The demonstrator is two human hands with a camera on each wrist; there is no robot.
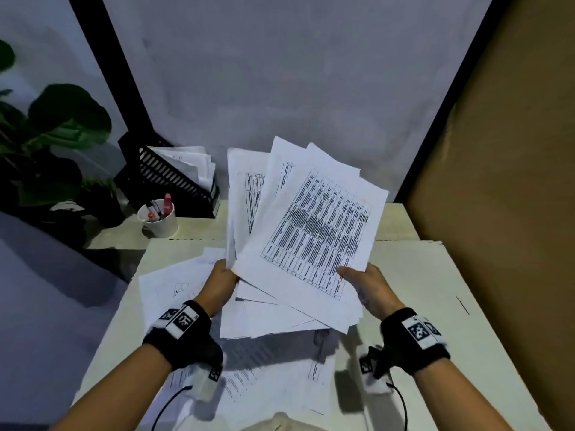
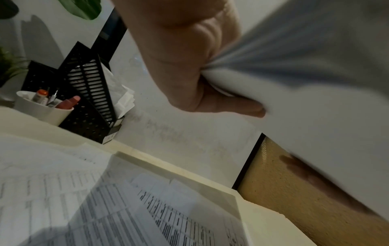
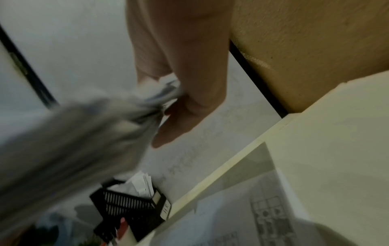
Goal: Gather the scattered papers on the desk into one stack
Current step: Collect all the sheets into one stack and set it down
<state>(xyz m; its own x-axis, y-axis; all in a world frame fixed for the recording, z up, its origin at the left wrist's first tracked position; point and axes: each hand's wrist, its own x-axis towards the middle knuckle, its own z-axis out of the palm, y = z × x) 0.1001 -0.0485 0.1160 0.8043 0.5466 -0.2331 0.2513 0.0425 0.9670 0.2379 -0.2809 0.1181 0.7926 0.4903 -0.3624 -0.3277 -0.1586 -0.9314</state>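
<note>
Above the middle of the desk (image 1: 420, 275), the left hand (image 1: 222, 275) and right hand (image 1: 370, 284) each pinch a side of a fanned, uneven bundle of papers (image 1: 308, 231), lifted clear of the surface. More loose sheets (image 1: 174, 284) lie beneath, near and left. With edges so misaligned, inner sheets could slip out if either pinch loosens, scattering them again.
</note>
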